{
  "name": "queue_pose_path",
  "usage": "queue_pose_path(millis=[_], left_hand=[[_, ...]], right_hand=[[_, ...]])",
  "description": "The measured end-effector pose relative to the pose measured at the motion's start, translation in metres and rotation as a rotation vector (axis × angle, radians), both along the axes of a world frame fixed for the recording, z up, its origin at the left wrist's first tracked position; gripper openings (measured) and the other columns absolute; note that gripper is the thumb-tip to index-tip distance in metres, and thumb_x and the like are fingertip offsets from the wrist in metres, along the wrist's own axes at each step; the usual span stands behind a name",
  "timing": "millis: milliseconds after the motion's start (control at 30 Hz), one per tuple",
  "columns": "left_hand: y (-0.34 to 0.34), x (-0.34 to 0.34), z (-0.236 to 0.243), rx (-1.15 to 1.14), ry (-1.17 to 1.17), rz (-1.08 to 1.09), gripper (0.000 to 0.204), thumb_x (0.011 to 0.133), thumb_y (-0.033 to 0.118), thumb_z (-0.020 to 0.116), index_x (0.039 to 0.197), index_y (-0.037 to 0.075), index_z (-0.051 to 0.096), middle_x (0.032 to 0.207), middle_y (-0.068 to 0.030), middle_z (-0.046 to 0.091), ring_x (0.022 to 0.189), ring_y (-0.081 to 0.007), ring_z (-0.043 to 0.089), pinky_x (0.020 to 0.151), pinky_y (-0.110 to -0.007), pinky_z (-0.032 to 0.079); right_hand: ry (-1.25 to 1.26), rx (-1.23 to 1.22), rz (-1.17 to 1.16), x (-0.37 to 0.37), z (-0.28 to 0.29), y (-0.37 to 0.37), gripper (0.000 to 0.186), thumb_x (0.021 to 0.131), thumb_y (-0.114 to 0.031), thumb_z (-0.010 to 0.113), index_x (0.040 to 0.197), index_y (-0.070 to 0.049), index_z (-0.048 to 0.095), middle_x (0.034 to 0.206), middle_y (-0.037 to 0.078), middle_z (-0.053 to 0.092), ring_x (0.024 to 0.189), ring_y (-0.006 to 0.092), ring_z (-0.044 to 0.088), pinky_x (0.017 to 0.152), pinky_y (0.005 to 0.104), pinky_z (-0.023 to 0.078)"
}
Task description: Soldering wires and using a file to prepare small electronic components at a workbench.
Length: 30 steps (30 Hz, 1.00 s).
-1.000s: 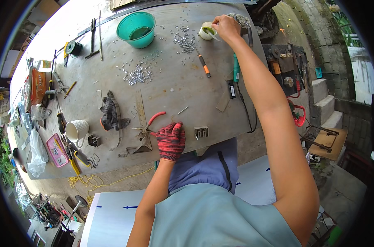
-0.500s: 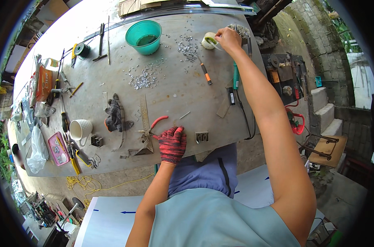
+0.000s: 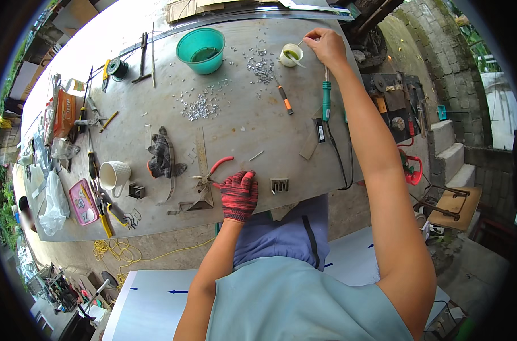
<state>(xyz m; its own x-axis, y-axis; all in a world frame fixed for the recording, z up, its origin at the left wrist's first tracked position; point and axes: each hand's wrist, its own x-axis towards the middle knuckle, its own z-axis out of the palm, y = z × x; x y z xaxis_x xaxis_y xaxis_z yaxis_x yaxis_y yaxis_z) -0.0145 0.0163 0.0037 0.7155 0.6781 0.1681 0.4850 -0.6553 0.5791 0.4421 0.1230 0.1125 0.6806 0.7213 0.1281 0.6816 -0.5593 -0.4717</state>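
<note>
My right hand [image 3: 328, 48] is at the far right of the table, thumb and fingertips pinched on a thin light stick. The stick slants toward the rim of a small white cup [image 3: 285, 59] with green matter inside, a pale strip leaning out over its side. My left hand [image 3: 239, 195], in a red and black glove, rests near the front edge with its fingers curled. Beside it lie red-handled pliers [image 3: 221, 163]; one handle runs up to the glove, and whether I grip it is hidden. A short metal rod [image 3: 257, 155] lies just beyond the glove.
A green-handled soldering iron [image 3: 326, 102] and its cable lie under my right arm. Small metal bits [image 3: 200, 107] are scattered near a green bowl [image 3: 184, 50]. An orange-handled screwdriver [image 3: 285, 101], a grey glove [image 3: 163, 153], and a white mug [image 3: 114, 175] also lie about.
My right hand has drawn slightly up and right from the white cup, and the thin stick now shows in its fingers. The left hand stays in place.
</note>
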Motion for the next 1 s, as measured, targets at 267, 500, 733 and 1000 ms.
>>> queue_pose_path(millis=[267,500,733,1000], left_hand=[[0.002,0.0,-0.004,0.013,0.009,-0.01,0.033,0.088,0.022,0.07,0.121,0.014,0.065,0.116,-0.014,0.068,0.104,-0.0366,0.063,0.094,-0.053,0.045],[0.001,0.001,-0.005,0.031,0.017,-0.003,0.03,0.091,0.022,0.068,0.119,0.015,0.068,0.118,-0.014,0.069,0.11,-0.0354,0.063,0.097,-0.051,0.046],[-0.001,-0.002,-0.007,0.074,-0.018,-0.009,0.028,0.09,0.021,0.067,0.117,0.014,0.069,0.118,-0.0133,0.069,0.109,-0.0349,0.063,0.097,-0.051,0.047],[-0.001,-0.008,-0.002,0.009,0.013,-0.067,0.039,0.083,0.032,0.074,0.118,0.017,0.07,0.12,-0.0111,0.068,0.113,-0.0336,0.061,0.102,-0.05,0.042]], right_hand=[[0.58,0.439,0.092,-0.081,0.07,-0.105,0.015,0.092,-0.016,0.08,0.099,-0.003,0.079,0.083,0.0,0.075,0.066,0.0027,0.056,0.06,0.0199,0.043],[1.094,0.666,0.076,-0.166,0.089,-0.188,0.013,0.093,-0.013,0.078,0.101,-0.003,0.076,0.096,0.009,0.078,0.061,0.0034,0.047,0.057,0.02,0.039],[1.421,0.77,0.006,-0.216,0.089,-0.237,0.012,0.094,-0.014,0.077,0.1,-0.004,0.074,0.099,0.013,0.077,0.062,0.0041,0.048,0.057,0.0204,0.039],[1.045,0.567,-0.084,-0.27,0.05,-0.257,0.01,0.093,-0.012,0.076,0.099,-0.005,0.075,0.087,0.005,0.076,0.064,0.0034,0.053,0.058,0.0211,0.04]])
